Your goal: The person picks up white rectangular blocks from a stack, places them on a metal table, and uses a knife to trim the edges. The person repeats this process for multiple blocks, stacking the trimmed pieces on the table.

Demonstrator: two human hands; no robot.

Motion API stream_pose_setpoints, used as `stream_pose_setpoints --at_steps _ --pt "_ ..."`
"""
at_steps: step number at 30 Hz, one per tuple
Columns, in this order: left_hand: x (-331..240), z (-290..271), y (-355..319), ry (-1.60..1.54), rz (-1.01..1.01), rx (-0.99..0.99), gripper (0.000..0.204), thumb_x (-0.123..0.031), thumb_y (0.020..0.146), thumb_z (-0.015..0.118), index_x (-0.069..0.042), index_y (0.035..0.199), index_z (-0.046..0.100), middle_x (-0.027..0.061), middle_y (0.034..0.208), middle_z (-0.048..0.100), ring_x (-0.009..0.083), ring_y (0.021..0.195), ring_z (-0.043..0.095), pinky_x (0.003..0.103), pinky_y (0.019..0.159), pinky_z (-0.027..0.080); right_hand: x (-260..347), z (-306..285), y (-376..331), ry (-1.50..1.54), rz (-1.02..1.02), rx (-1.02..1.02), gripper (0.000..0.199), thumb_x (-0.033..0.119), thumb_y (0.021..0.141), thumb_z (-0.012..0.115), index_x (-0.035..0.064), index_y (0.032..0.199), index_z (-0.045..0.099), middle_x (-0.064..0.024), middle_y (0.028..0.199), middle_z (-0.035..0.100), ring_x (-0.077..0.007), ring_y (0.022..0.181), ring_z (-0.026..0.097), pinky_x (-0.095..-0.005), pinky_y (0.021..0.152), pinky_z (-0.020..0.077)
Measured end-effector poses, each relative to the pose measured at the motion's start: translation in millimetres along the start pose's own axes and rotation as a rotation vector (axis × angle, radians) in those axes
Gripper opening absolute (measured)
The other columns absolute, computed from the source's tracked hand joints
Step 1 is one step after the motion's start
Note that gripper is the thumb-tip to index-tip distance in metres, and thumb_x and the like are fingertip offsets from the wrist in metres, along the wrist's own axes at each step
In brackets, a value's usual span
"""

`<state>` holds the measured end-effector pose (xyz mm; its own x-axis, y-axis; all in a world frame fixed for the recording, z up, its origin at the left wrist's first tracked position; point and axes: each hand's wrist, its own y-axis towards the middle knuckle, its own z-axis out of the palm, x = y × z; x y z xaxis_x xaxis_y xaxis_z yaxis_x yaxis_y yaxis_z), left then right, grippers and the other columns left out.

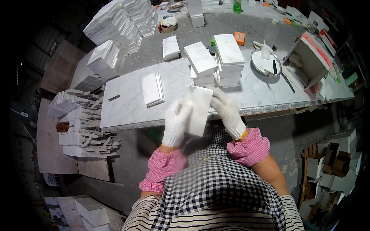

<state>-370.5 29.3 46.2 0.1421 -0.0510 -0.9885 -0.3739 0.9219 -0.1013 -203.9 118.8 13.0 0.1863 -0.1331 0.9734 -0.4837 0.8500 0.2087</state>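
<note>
A white marble tile (198, 113) is held tilted in front of me at the near edge of the table. My left hand (178, 120), in a white knit glove, grips its left edge with the thumb on its face. My right hand (228, 111), gloved likewise, holds the upper right edge, its fingertips partly behind the tile. Just beyond stand two stacks of similar tiles, a left stack (200, 57) with its top tile turned askew and a taller right stack (229, 48). Left of my hands lies a low pile of tiles (151, 89).
Another small tile pile (170, 47) sits farther back. At right are a round metal dish (254, 63), a black-bladed tool (287, 82) and an open box (308, 61). Tall tile stacks (111, 23) rise at back left. A dark flat strip (114, 98) lies on the left slab.
</note>
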Motion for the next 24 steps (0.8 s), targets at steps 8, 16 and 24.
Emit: stream_pose_setpoints --at_steps 8,16,24 --pt "2 1 -2 0.008 -0.019 0.016 0.02 -0.015 0.097 0.066 0.0 0.11 0.067 0.0018 0.099 0.068 0.0087 0.09 0.06 0.025 0.081 0.048 4 8 -7 0.012 0.098 0.007 0.062 0.023 0.096 0.068 0.0007 0.151 0.049 -0.0123 0.126 0.068 -0.0158 0.107 0.065 -0.0283 0.092 0.0528" --pt "1 -1 -3 0.197 0.024 0.029 0.02 -0.016 0.098 0.065 0.002 0.107 0.068 0.0024 0.096 0.068 0.0095 0.087 0.06 0.025 0.08 0.048 -10 -14 5 -0.013 -0.059 -0.119 0.046 0.03 0.108 0.052 0.0003 0.142 0.059 -0.0134 0.125 0.07 -0.0192 0.107 0.067 -0.0324 0.097 0.0507" --pt "8 -4 2 0.052 -0.089 0.008 0.027 -0.021 0.102 0.063 0.004 0.112 0.066 0.0059 0.101 0.067 0.011 0.091 0.061 0.027 0.08 0.05 -31 -10 -6 0.18 0.217 -0.08 0.054 0.045 0.111 0.046 0.0011 0.139 0.061 -0.0067 0.113 0.073 -0.012 0.097 0.066 -0.0272 0.086 0.0526"
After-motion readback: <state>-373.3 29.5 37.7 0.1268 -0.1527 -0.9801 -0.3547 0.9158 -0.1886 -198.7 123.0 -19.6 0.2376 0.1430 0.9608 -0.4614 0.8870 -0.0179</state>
